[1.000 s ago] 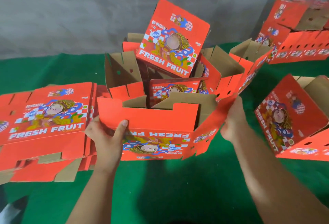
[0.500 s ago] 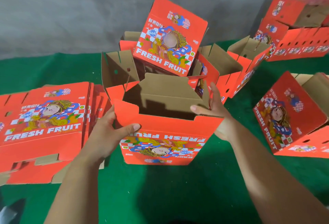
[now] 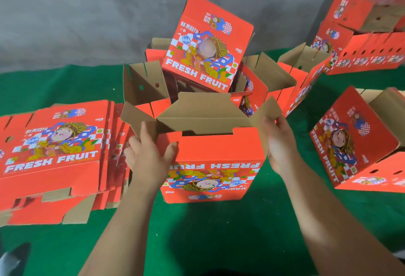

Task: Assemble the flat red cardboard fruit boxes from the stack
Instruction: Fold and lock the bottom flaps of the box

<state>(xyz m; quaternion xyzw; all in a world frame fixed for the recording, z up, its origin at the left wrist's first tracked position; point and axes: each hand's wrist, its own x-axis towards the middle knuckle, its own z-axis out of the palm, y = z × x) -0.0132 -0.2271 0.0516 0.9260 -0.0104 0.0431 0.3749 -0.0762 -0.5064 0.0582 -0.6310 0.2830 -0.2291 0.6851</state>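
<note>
Hands on half-opened red fruit box: left hand gripping near left corner, right hand pinching brown right flap.

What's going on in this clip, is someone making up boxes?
Yes. A person is setting up a red fruit box on the green mat. The box stands opened into shape with its top flaps up. The left hand grips its near left corner, and the right hand holds the right side flap. A stack of flat boxes lies to the left, and several opened boxes sit piled behind and to the right.
</note>
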